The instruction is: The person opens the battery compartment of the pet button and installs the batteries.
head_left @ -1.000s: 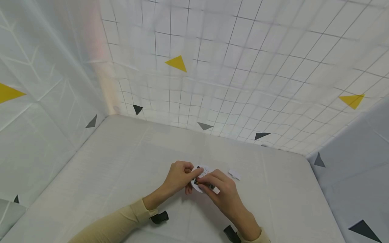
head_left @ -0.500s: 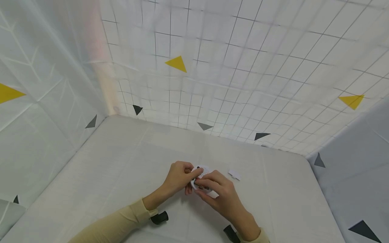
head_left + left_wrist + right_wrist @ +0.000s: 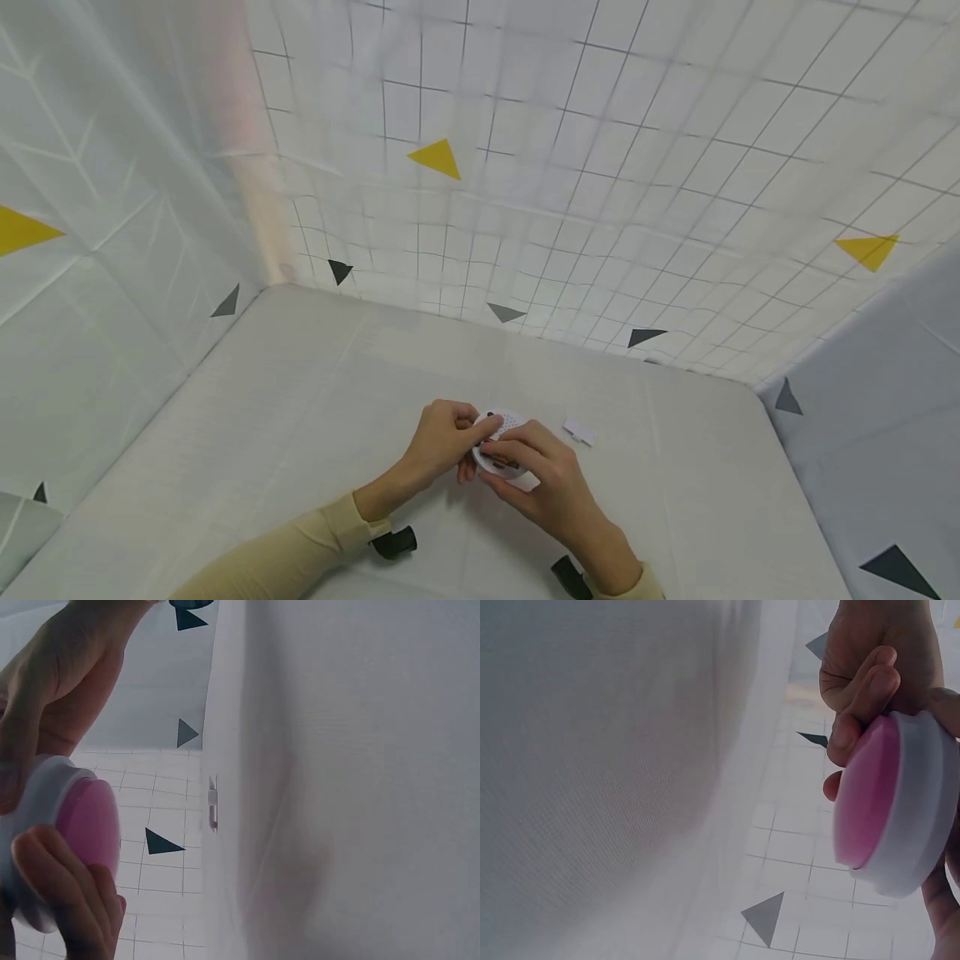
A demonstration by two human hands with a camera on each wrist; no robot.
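A round push button (image 3: 510,423), white with a pink dome (image 3: 866,799), is held up above the table. Its back, with small speaker holes and an uncovered battery compartment, faces the head camera. My left hand (image 3: 446,435) grips it at the left, thumb on the back and fingers curled against the pink dome. My right hand (image 3: 555,475) bends its fingers over a copper-coloured battery (image 3: 502,457) lying in the compartment. Its fingertips touch the battery's left end, and its thumb is at the lower rim. The fingers partly hide the compartment.
A small white battery cover (image 3: 578,432) lies on the white table (image 3: 660,500) right of the hands. Black wrist-camera mounts (image 3: 395,542) hang under both forearms. White fabric walls (image 3: 525,208) with grid lines and triangles enclose the table.
The battery, pinched at its end a second ago, now lies flat in the compartment. My right fingers have flattened over it, with the thumb moved down to the rim. My left hand stays put.
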